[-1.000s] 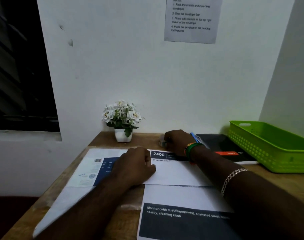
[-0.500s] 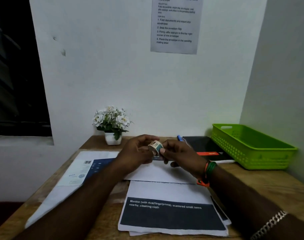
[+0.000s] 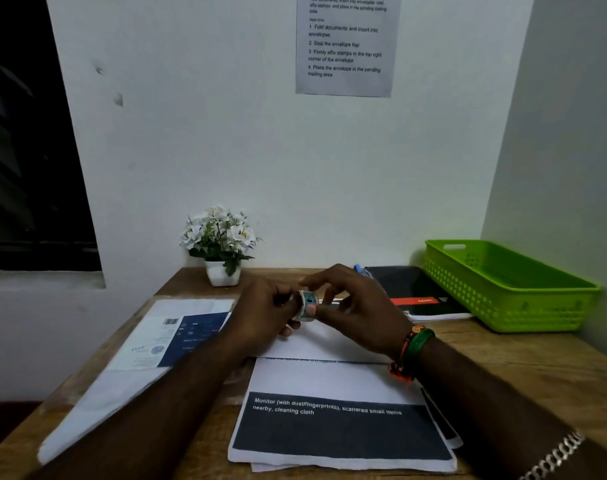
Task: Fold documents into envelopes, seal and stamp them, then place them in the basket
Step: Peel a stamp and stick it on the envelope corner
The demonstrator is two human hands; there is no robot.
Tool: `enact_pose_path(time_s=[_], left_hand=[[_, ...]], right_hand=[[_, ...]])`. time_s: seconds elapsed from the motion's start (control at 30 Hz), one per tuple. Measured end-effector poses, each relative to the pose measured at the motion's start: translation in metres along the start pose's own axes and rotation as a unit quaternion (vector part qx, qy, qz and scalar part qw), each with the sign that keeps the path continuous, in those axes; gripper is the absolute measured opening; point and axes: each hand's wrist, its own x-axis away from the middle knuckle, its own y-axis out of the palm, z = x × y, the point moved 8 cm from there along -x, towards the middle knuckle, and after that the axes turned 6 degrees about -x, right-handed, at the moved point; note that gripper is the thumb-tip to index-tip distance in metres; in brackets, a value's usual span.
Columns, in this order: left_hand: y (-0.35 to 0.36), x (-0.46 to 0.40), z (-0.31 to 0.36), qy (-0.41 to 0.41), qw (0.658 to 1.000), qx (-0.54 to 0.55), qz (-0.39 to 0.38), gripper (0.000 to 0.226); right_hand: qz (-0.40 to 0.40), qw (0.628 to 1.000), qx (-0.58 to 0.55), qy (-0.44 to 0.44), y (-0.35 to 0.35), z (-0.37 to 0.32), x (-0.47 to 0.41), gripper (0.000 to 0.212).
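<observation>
Teal stamp roll (image 3: pixel 307 304) sits pinched between my left hand (image 3: pixel 260 315) and right hand (image 3: pixel 359 308), fingers of both curled on it, raised over the documents (image 3: pixel 333 386) mid-desk. Green basket (image 3: pixel 509 289) at far right corner.

We see a white wall (image 3: pixel 295 150) behind a wooden desk (image 3: pixel 523 368), a dark window (image 3: pixel 28 150) at left, and dim light.

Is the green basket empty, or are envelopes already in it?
Looks empty: the green basket shows only bare green floor and walls inside; its nearest inner corner is hidden by the front rim.
</observation>
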Motion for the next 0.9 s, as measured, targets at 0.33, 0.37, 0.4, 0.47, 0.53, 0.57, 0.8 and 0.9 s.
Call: enact_pose_path(time_s=[0.33, 0.37, 0.4, 0.47, 0.53, 0.57, 0.8, 0.9], left_hand=[[0.002, 0.001, 0.002, 0.025, 0.999, -0.030, -0.012, 0.019], [0.003, 0.001, 0.004, 0.026, 0.999, -0.029, -0.015, 0.020], [0.004, 0.001, 0.004, 0.026, 0.999, -0.027, -0.017, 0.020], [0.004, 0.001, 0.003, 0.018, 1.000, -0.019, -0.017, 0.021], [0.003, 0.002, 0.002, 0.005, 1.000, -0.001, -0.019, 0.022], [0.003, 0.003, 0.001, -0.003, 1.000, 0.009, -0.021, 0.021], [0.002, 0.005, -0.002, -0.047, 0.997, 0.060, -0.019, 0.015], [0.002, 0.005, -0.005, -0.069, 0.995, 0.073, -0.019, 0.014]], right_hand=[[0.011, 0.999, -0.027, 0.030, -0.001, 0.005, 0.000, 0.008], [0.011, 0.999, -0.027, 0.030, -0.002, 0.006, -0.001, 0.007], [0.011, 0.999, -0.028, 0.032, -0.002, 0.007, -0.001, 0.007], [0.014, 0.999, -0.021, 0.028, -0.004, 0.005, -0.001, 0.007], [0.018, 1.000, -0.001, 0.018, -0.006, 0.001, -0.001, 0.008], [0.020, 1.000, 0.008, 0.014, -0.008, 0.000, -0.001, 0.008], [0.019, 0.998, 0.062, -0.018, -0.013, -0.010, -0.001, 0.010], [0.015, 0.994, 0.097, -0.044, -0.014, -0.016, 0.000, 0.007]])
